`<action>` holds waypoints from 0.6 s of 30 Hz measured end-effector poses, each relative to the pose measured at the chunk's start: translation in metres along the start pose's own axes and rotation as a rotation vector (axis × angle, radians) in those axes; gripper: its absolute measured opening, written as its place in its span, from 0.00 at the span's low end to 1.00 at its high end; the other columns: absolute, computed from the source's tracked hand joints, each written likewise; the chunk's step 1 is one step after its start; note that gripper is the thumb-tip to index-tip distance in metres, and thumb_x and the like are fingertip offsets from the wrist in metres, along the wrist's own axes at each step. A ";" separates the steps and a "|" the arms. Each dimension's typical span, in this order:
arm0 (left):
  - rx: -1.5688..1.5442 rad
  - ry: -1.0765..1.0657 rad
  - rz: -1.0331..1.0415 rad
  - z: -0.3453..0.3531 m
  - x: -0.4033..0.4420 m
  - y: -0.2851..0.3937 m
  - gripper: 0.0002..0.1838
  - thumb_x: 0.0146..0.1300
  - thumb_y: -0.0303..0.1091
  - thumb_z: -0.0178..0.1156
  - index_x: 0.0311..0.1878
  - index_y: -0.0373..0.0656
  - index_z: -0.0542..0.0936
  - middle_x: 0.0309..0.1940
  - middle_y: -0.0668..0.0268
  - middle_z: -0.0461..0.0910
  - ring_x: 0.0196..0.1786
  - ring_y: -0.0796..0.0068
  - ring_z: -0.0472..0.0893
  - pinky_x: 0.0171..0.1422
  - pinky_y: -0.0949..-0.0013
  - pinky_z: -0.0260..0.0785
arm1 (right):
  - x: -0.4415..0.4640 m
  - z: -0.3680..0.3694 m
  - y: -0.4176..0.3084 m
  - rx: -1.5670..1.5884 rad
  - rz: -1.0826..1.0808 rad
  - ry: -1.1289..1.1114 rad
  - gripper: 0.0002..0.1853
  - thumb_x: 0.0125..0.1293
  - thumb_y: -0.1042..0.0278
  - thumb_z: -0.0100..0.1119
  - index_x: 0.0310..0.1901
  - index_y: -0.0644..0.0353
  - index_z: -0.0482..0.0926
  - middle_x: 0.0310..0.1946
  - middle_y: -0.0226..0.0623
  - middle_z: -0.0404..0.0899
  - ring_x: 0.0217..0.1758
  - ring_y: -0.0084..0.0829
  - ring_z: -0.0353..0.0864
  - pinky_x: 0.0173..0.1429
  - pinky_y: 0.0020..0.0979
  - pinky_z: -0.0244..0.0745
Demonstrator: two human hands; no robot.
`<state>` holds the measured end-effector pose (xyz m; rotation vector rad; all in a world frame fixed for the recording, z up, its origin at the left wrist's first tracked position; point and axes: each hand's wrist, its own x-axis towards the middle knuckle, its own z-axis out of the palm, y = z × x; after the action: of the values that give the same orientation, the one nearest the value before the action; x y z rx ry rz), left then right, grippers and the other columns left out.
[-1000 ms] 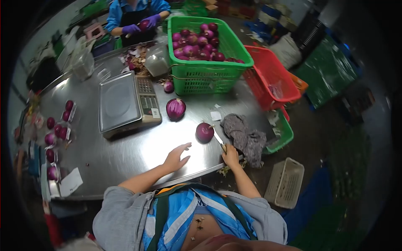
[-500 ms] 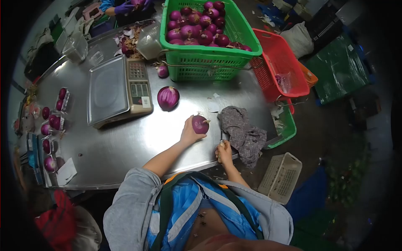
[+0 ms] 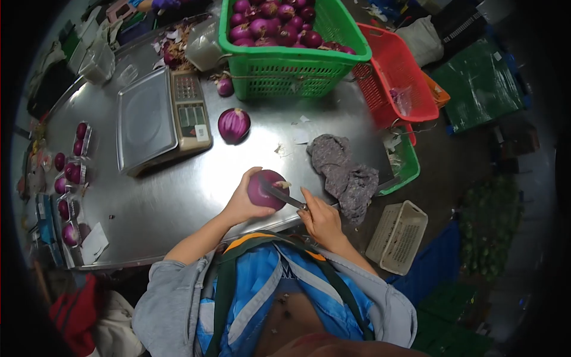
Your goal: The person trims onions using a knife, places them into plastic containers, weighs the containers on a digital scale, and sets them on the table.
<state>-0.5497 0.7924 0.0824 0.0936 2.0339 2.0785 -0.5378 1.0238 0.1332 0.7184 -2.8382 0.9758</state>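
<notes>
My left hand (image 3: 242, 201) is wrapped round a red onion (image 3: 259, 191) over the near edge of the steel table (image 3: 143, 220). My right hand (image 3: 323, 220) grips a knife (image 3: 284, 196), its blade lying across the onion just below the pale stem stub. Whether the blade has cut in, I cannot tell. Beyond my hands a larger striped red onion (image 3: 234, 125) rests on the table, and a smaller onion (image 3: 224, 87) lies by the green basket. To the right of the knife is a crumpled grey cloth (image 3: 342, 172).
A green basket (image 3: 285, 56) full of red onions stands at the back, beside a weighing scale (image 3: 148, 119). Packed onions in clear trays (image 3: 72, 172) line the left side. A red basket (image 3: 410, 89) and a beige basket (image 3: 397, 238) are at right. A co-worker's purple glove (image 3: 165, 3) shows far back.
My left hand has brought the onion closer to me. The right hand has lifted the knife from beside the cloth and moved its blade onto the onion. The view has shifted slightly.
</notes>
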 end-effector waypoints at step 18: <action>0.220 0.223 0.071 -0.044 -0.095 0.052 0.51 0.31 0.37 0.75 0.62 0.41 0.59 0.56 0.56 0.61 0.61 0.60 0.65 0.64 0.63 0.59 | 0.015 0.044 -0.046 0.029 -0.411 0.035 0.28 0.50 0.65 0.64 0.53 0.67 0.72 0.20 0.35 0.68 0.23 0.33 0.70 0.28 0.31 0.65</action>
<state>-0.4728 0.7290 0.1438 -0.0309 2.4211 1.9752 -0.5266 0.9591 0.1269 1.2098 -2.4982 0.9461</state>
